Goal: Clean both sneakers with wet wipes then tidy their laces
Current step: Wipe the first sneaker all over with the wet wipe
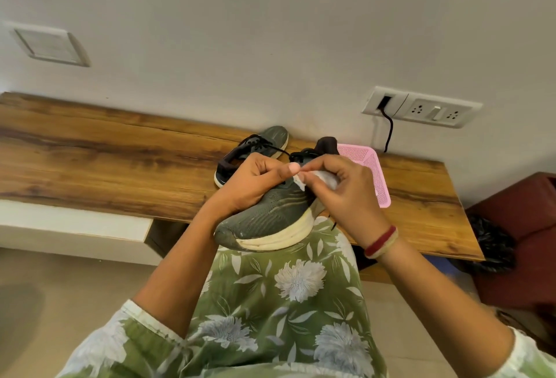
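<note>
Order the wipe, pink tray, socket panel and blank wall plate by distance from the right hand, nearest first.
1. wipe: pinched in the right hand.
2. pink tray: just behind it, to the right.
3. socket panel: wall, upper right.
4. blank wall plate: far left.
</note>
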The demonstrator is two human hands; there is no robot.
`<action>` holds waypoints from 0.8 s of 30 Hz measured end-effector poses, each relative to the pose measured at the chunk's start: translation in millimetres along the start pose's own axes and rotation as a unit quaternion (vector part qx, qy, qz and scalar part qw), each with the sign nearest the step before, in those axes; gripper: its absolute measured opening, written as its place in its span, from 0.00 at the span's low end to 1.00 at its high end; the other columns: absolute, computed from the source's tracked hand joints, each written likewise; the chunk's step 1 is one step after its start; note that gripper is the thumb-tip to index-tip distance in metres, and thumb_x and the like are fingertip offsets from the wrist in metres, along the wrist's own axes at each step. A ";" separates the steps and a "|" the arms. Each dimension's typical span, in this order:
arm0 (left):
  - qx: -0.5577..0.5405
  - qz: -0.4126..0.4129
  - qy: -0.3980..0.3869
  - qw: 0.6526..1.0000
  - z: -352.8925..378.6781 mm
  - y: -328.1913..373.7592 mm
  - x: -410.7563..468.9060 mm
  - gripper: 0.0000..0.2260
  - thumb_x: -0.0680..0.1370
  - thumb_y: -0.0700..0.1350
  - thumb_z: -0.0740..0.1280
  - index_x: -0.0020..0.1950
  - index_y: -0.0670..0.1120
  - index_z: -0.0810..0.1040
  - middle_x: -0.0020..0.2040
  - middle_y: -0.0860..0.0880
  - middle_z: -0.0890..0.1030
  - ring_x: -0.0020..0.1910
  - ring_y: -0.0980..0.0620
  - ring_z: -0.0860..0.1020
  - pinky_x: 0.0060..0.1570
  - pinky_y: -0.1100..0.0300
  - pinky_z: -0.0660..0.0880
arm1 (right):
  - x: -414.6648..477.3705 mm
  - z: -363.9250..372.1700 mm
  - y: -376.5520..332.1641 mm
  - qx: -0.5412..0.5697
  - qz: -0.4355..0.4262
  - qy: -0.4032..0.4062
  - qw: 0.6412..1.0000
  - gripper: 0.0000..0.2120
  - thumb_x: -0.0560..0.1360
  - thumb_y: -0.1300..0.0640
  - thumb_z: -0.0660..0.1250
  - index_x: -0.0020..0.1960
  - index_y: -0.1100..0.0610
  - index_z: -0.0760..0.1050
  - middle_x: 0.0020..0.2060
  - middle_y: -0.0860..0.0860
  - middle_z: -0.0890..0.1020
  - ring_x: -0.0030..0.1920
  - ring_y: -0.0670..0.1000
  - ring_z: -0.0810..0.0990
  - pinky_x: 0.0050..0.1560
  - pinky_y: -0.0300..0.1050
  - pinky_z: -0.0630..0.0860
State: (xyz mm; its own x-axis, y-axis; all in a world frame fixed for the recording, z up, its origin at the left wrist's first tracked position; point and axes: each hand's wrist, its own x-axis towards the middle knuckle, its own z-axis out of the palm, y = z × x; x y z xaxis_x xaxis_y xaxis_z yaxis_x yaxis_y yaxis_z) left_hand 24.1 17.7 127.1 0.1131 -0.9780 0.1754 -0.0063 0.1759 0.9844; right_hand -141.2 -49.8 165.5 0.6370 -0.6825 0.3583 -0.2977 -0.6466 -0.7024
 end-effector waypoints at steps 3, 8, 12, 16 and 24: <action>-0.005 0.002 -0.004 1.000 1.3 2.9 -1.9 0.38 0.68 0.68 0.68 0.28 0.30 0.70 0.25 0.35 0.64 0.26 0.48 0.62 0.29 0.66 0.63 | 10.7 -7.0 17.5 -0.057 0.028 0.031 0.998 0.02 0.73 0.57 0.70 0.43 0.53 0.81 0.39 0.46 0.82 0.43 0.45 0.79 0.44 0.50 0.77; -0.006 -0.010 0.009 1.000 1.1 4.1 -3.1 0.32 0.68 0.67 0.67 0.26 0.39 0.66 0.24 0.52 0.65 0.23 0.59 0.62 0.28 0.70 0.62 | 0.3 -4.9 0.5 -0.014 -0.016 -0.033 0.999 0.02 0.72 0.55 0.70 0.42 0.53 0.81 0.38 0.46 0.82 0.42 0.45 0.79 0.43 0.45 0.76; -0.009 -0.012 0.002 1.000 0.6 2.7 -3.8 0.36 0.68 0.67 0.69 0.28 0.32 0.70 0.26 0.36 0.66 0.26 0.49 0.65 0.30 0.65 0.63 | 15.7 -13.5 10.7 -0.180 -0.019 -0.021 0.983 0.03 0.73 0.52 0.69 0.43 0.51 0.80 0.39 0.46 0.81 0.43 0.49 0.78 0.44 0.47 0.73; -0.011 -0.005 -0.004 1.000 -1.2 2.9 -4.2 0.36 0.69 0.65 0.68 0.31 0.29 0.73 0.26 0.37 0.67 0.27 0.50 0.65 0.30 0.66 0.64 | 7.7 -6.6 -3.5 -0.029 -0.011 -0.048 0.998 0.03 0.70 0.53 0.71 0.41 0.52 0.81 0.37 0.45 0.82 0.41 0.45 0.79 0.42 0.49 0.76; -0.027 -0.021 -0.018 0.999 -2.1 4.0 -6.1 0.36 0.71 0.64 0.68 0.33 0.28 0.73 0.30 0.27 0.68 0.28 0.36 0.65 0.34 0.55 0.65 | 14.5 -7.6 1.5 -0.064 0.010 -0.039 0.997 0.03 0.70 0.51 0.72 0.39 0.50 0.80 0.38 0.45 0.82 0.41 0.46 0.79 0.42 0.50 0.76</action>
State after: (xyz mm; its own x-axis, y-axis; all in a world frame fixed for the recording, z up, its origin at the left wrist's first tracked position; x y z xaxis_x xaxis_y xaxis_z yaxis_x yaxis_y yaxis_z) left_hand 25.4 24.6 130.0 0.0765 -0.9880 0.1344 0.0506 0.1385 0.9891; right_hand -137.8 -63.3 174.4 0.6814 -0.6706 0.2933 -0.3965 -0.6750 -0.6222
